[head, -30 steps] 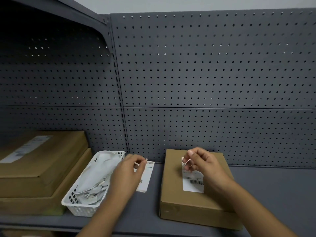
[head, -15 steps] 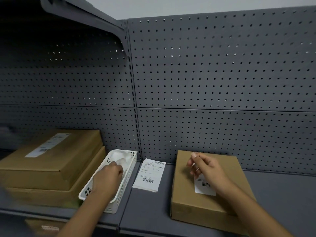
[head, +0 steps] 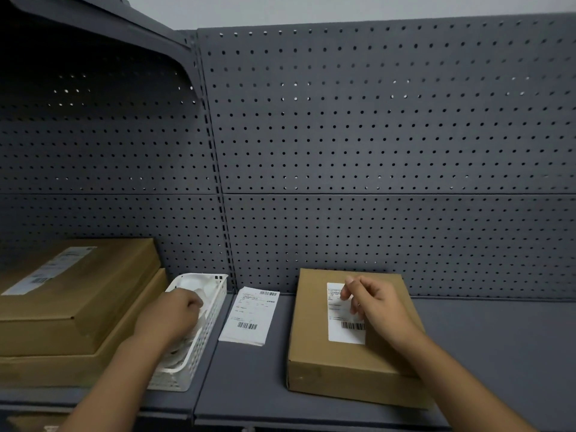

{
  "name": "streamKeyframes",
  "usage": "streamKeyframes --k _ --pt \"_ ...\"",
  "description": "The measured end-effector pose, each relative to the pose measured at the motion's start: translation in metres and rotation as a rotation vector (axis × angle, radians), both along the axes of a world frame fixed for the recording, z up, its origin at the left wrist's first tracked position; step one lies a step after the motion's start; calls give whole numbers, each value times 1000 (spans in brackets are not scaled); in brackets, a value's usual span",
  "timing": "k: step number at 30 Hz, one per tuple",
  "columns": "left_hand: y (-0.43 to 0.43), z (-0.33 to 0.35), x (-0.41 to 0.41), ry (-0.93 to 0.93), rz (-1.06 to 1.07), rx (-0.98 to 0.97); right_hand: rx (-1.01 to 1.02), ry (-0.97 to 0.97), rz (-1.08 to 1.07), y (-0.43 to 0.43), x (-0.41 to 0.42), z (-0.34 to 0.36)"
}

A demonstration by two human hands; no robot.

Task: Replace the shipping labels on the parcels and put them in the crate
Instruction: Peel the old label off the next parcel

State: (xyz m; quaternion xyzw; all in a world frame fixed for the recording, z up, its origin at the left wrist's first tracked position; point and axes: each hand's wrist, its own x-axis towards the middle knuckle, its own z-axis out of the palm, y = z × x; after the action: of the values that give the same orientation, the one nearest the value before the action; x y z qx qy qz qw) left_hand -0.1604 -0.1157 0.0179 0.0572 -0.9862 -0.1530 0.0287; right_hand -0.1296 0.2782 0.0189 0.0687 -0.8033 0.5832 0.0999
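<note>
Head camera, looking down at a grey shelf [head: 486, 353] backed by a pegboard wall [head: 374, 135]. The right hand [head: 378, 310] is hovering over a brown parcel [head: 324, 366], its fingers curling and its thumb and forefinger tips meeting on the upper part of the white label [head: 343, 333] stuck there. Whether they are actually catching the paper cannot be told. Just left of that hand, a loose label sheet [head: 251, 316] is lying flat on the shelf. The left hand [head: 170, 319] is reaching into a white basket [head: 216, 302], knuckles up and fingers curling among crumpled white paper [head: 190, 283]; whether it is holding any cannot be told. Left of it, two stacked boxes [head: 78, 294] are sitting.
</note>
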Motion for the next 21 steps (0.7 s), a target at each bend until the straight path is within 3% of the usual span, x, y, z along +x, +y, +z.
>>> streamKeyframes --k 9,14,21 --pt "69 23 17 302 -62 57 176 -6 9 38 2 3" --pt "99 10 18 286 -208 95 483 -6 16 66 1 -4" --pt "163 -15 33 195 -519 165 679 -60 184 87 -11 -5"
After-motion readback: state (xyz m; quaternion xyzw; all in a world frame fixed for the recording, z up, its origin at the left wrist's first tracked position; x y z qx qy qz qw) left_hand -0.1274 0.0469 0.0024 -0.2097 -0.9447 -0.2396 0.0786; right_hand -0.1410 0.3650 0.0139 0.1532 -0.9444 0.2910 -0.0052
